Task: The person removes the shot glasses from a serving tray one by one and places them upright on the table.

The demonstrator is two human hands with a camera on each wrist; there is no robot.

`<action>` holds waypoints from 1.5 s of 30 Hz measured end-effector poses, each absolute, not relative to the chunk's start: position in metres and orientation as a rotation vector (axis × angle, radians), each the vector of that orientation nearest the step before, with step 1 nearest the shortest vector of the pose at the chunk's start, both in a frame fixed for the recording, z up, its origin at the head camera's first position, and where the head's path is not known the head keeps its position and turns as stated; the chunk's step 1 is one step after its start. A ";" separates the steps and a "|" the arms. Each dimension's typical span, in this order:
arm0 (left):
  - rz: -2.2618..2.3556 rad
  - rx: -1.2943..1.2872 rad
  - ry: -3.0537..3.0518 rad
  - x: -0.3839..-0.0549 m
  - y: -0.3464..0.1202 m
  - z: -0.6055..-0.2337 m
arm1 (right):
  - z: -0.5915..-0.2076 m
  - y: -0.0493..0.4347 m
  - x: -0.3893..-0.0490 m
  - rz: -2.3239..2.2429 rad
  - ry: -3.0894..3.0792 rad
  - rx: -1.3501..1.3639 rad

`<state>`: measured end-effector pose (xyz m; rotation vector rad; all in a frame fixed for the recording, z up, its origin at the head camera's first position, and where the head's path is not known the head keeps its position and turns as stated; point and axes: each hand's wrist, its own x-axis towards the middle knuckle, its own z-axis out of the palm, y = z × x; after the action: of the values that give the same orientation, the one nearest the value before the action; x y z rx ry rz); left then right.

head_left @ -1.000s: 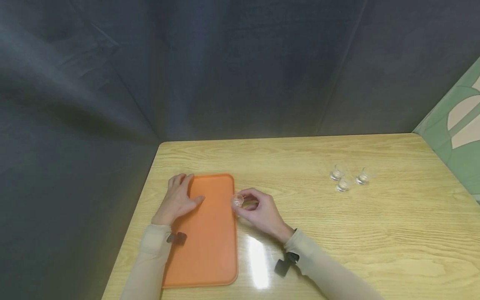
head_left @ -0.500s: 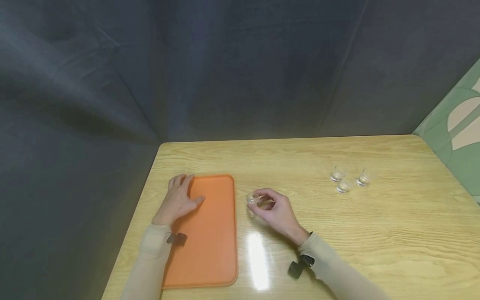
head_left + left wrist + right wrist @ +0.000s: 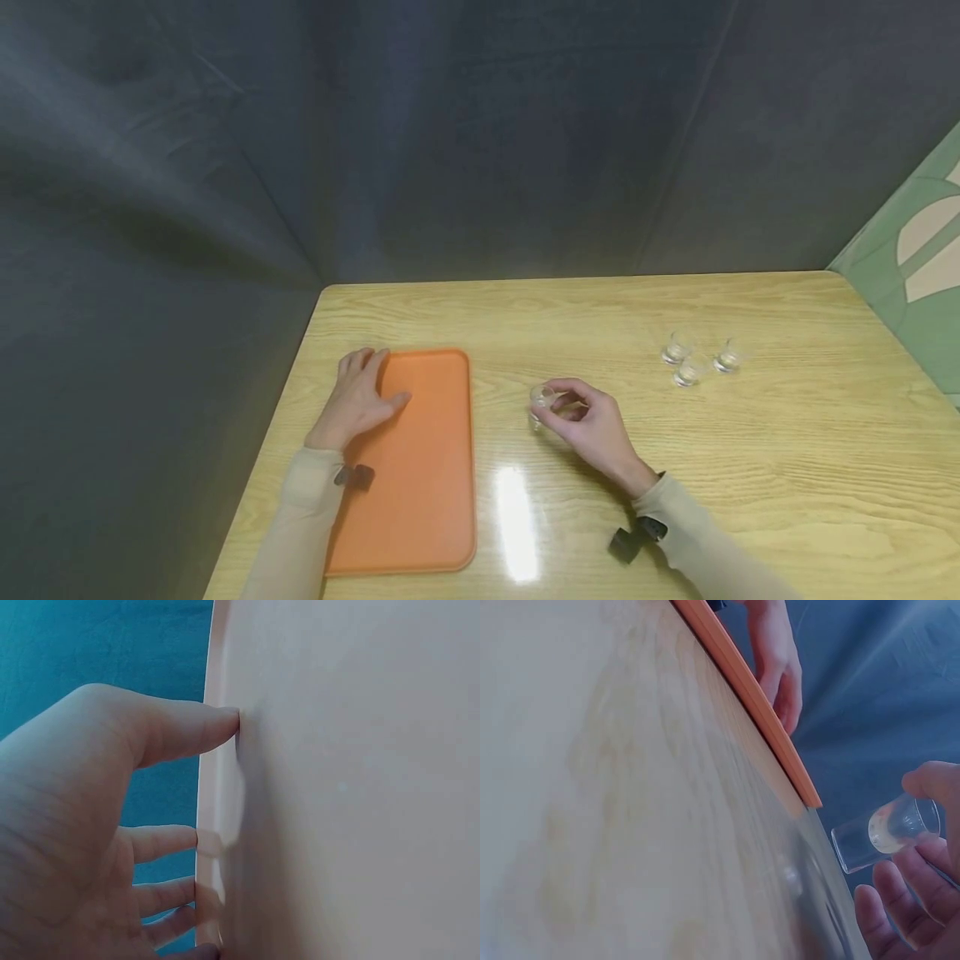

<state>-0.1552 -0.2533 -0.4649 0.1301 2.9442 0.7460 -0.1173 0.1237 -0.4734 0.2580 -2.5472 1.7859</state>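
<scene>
In the head view my right hand holds a small clear shot glass upright between thumb and fingers, to the right of the orange tray. The right wrist view shows the same shot glass low by the table surface; whether its base touches cannot be told. My left hand rests on the tray's far left edge, fingers spread. In the left wrist view the thumb reaches over the tray rim and the straight fingers touch its outer side.
Three similar shot glasses, one at left, one in front and one at right, stand on the wooden table at the right. Dark curtains hang behind and left. A green patterned panel borders the right side.
My right hand has carried the shot glass rightward, from the tray's right edge to over the table beside it. The left hand, the tray and the other glasses have stayed put.
</scene>
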 end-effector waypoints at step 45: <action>0.741 0.108 2.934 -0.155 -0.252 -0.464 | -0.449 0.266 -0.107 1.566 -2.293 -0.186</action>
<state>-0.1549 -0.2523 -0.4640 0.1083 2.9337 0.7411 -0.1072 0.2662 -0.4487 -0.1855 -2.2926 1.5664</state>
